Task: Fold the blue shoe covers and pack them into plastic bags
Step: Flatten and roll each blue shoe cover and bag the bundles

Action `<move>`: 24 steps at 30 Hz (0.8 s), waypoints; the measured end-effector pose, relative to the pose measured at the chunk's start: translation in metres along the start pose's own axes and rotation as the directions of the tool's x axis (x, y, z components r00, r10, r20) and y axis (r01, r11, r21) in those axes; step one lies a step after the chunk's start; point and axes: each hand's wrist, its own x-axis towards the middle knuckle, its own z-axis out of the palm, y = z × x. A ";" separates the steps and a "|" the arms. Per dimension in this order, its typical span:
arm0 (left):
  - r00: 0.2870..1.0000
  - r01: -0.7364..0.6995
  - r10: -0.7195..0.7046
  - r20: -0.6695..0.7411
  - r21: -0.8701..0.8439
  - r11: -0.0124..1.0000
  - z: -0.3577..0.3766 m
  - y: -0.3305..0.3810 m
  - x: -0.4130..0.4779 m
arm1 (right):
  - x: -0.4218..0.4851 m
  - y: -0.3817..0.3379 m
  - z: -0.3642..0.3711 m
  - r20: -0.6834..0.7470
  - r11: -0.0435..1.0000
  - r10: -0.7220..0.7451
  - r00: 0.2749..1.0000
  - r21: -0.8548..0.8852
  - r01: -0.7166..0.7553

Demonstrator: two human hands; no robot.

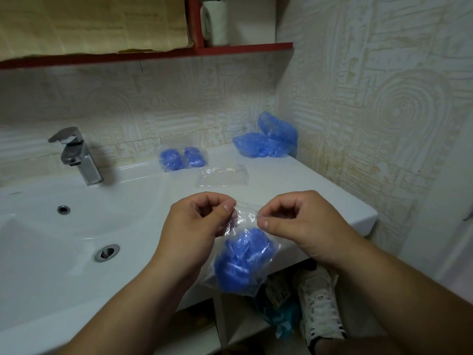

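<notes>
White washbasin top [294, 180] set into a corner of cream, relief-patterned wall tiles [384, 98]; chrome tap [76, 155] at the back left edge, drain [107, 252] low in the bowl, overflow hole [63, 209] higher up; red shelf [230, 48] overhead, bearing a white paper roll [215, 21] and a creased tan sheet [89, 24]; white trainer [320, 303] on the floor below the front edge.

Heaped in the back right corner of the top, loose blue shoe covers [266, 139], unfolded; along the back edge, nearer the tap, packed clear plastic [183, 158] with two blue wads side by side, one bag or two not to be told; just in front of that, an empty clear plastic bag [222, 176] lying flat.

Over the front edge, hanging between both hands, a third clear bag [245, 219], mouth up, with balled blue shoe covers [243, 262] filling its lower half; left hand [197, 219] curled, thumb and forefinger pinching the left side of the mouth; right hand [297, 219] curled likewise, thumb against fingertip, pinching the right side; hands close together, parted by a short strip of film drawn between them.
</notes>
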 end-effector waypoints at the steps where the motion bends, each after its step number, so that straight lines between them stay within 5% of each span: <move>1: 1.000 -0.001 0.001 0.003 0.015 1.000 0.001 0.001 -0.001 | 0.000 0.000 0.001 -0.010 1.000 -0.015 1.000 -0.014 0.015; 24: 0.995 0.022 -0.033 0.089 0.120 0.993 0.000 0.000 -0.005 | 0.001 0.000 0.006 -0.119 0.999 0.020 0.993 -0.036 -0.024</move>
